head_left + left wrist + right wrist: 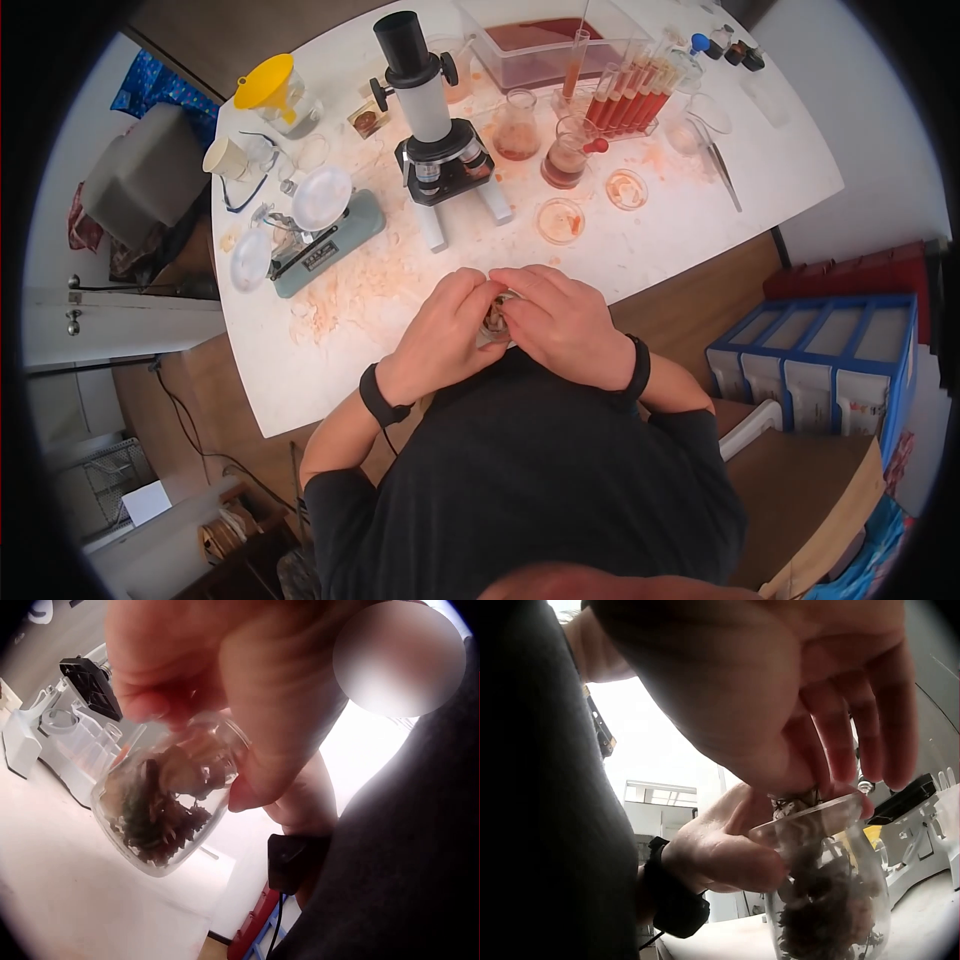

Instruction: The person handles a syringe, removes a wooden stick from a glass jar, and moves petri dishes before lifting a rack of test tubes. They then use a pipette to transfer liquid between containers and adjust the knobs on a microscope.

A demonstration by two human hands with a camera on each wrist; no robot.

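Note:
A small clear glass jar [495, 322] is held between both hands close to the body. Dark, crumpled, dried-looking pieces fill its lower part [154, 825]. My left hand [445, 328] grips the jar near its rim; its thumb shows against the glass in the right wrist view [724, 855]. Over the jar's mouth, my right hand [568, 328] pinches a brownish, leaf-like piece [799, 804] partly inside the opening, its other fingers [892, 727] hanging loosely. The fingertips hide part of the mouth and the piece.
A microscope [430, 130] stands ahead, with a balance [330, 250] at left. Flasks [517, 130], petri dishes [560, 221], a rack of red-filled tubes [628, 105], tweezers [724, 175] and a plastic tub [540, 65] lie farther back. Scattered shreds [325, 305] cover the table's left part.

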